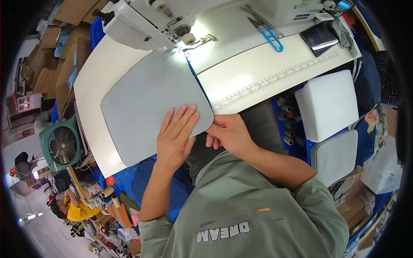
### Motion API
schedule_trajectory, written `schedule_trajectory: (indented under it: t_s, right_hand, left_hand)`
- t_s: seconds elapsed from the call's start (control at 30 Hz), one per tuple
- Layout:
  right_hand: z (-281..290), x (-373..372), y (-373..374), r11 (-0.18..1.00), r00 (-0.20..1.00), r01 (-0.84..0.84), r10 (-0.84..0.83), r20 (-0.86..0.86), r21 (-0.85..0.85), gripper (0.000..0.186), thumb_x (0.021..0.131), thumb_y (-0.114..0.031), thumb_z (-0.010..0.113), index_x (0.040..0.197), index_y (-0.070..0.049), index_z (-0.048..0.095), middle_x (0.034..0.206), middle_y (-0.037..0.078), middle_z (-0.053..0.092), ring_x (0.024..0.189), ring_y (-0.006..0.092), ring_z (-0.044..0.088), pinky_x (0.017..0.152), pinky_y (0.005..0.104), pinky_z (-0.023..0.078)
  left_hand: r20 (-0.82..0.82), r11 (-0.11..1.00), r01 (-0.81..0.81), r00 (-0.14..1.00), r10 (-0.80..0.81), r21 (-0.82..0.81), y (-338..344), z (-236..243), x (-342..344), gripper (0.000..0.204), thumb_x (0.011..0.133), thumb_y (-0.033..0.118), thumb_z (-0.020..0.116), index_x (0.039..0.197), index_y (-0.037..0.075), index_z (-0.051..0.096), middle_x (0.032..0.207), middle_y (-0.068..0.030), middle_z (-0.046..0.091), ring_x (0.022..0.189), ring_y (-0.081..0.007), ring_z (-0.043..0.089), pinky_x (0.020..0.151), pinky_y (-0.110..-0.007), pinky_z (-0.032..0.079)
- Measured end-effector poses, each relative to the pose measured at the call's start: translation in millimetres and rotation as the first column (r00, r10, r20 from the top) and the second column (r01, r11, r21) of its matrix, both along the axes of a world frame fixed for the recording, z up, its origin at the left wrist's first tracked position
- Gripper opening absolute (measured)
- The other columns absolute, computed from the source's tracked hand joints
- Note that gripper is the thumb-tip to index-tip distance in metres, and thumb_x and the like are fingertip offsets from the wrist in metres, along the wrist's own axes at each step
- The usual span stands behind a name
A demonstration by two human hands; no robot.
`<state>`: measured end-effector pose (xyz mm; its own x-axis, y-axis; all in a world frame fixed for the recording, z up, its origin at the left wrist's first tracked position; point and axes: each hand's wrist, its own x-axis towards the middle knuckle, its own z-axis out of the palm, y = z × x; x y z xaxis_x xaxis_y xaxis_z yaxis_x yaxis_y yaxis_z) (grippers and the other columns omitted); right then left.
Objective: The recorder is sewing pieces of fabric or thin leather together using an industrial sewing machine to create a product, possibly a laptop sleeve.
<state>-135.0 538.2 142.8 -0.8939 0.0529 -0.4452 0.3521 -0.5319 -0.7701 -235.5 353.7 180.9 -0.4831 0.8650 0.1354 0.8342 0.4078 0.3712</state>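
Note:
A grey, round-cornered fabric panel (146,90) lies on the white sewing table (92,73), its far edge under the needle area of a lit white sewing machine (135,26). Dark blue material (199,81) shows along the panel's right edge. My left hand (175,139) rests flat on the near part of the panel, fingers stretched out. At the near right corner, my right hand (232,134) pinches the panel's edge between thumb and fingers. What lies beneath the panel is hidden.
Blue-handled thread snips (267,35), a metal wrench (260,19) and a black phone (318,38) lie right of the machine. A printed ruler scale (275,79) runs along the table's front. White stacked pads (329,105) and thread spools (288,124) are at right, a green fan (62,144) at left.

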Motion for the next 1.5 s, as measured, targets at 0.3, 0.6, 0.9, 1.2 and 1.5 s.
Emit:
schedule_trajectory:
  t_s: [0.3, 0.6, 0.9, 1.2, 1.5]
  right_hand:
    - [-4, 4, 6, 0.992, 0.999, -0.033, 0.031, -0.023, -0.121, 0.025, 0.102, -0.013, 0.067, 0.082, 0.001, 0.072, 0.071, 0.012, 0.073, 0.054, 0.0112, 0.061, 0.050, 0.0253, 0.047]
    - [0, 16, 23, 0.988, 0.968, -0.151, 0.152, -0.197, 0.024, 0.009, 0.099, -0.009, 0.067, 0.103, -0.001, 0.069, 0.087, 0.011, 0.076, 0.067, 0.0151, 0.068, 0.060, 0.0286, 0.051]
    - [1, 3, 24, 0.015, 0.741, 0.550, 0.452, -0.496, 0.835, 0.019, 0.083, -0.008, 0.070, 0.101, -0.005, 0.066, 0.111, 0.006, 0.066, 0.090, 0.0216, 0.065, 0.071, 0.0323, 0.052]
    - [-3, -3, 23, 0.072, 0.676, 0.588, 0.503, -0.538, 0.806, 0.019, 0.075, -0.005, 0.078, 0.093, -0.004, 0.070, 0.107, 0.004, 0.071, 0.092, 0.0220, 0.068, 0.075, 0.0345, 0.055]
    - [1, -8, 37, 0.085, 0.635, 0.579, 0.576, -0.515, 0.811, 0.017, 0.079, -0.011, 0.076, 0.094, -0.005, 0.069, 0.106, 0.003, 0.067, 0.091, 0.0202, 0.063, 0.071, 0.0338, 0.049]
  left_hand:
    - [-0.077, 0.977, 0.137, 0.986, -0.151, -0.166, 11, 19, -10, 0.074, 0.082, 0.009, 0.079, 0.153, 0.009, 0.056, 0.161, -0.0083, 0.053, 0.149, -0.0302, 0.049, 0.126, -0.051, 0.035]
    - [0.076, 0.958, 0.187, 0.982, -0.174, -0.216, 18, 40, -21, 0.079, 0.076, -0.011, 0.059, 0.152, 0.007, 0.055, 0.162, -0.0088, 0.052, 0.150, -0.0326, 0.048, 0.126, -0.053, 0.037]
    - [0.124, 0.963, 0.202, 0.975, -0.182, -0.175, 13, 44, -30, 0.075, 0.078, -0.009, 0.057, 0.151, 0.008, 0.057, 0.157, -0.0078, 0.058, 0.146, -0.0318, 0.054, 0.126, -0.051, 0.039]
    - [0.280, 0.947, -0.239, 0.944, 0.174, 0.217, 30, -13, -91, 0.045, 0.090, 0.013, 0.070, 0.134, 0.003, 0.069, 0.147, -0.0193, 0.061, 0.133, -0.0345, 0.059, 0.114, -0.045, 0.046]
    - [-0.087, 0.919, -0.283, 0.945, 0.317, 0.276, 84, -13, -47, 0.027, 0.092, 0.009, 0.072, 0.118, 0.000, 0.074, 0.121, -0.0121, 0.074, 0.109, -0.0329, 0.071, 0.094, -0.041, 0.058]
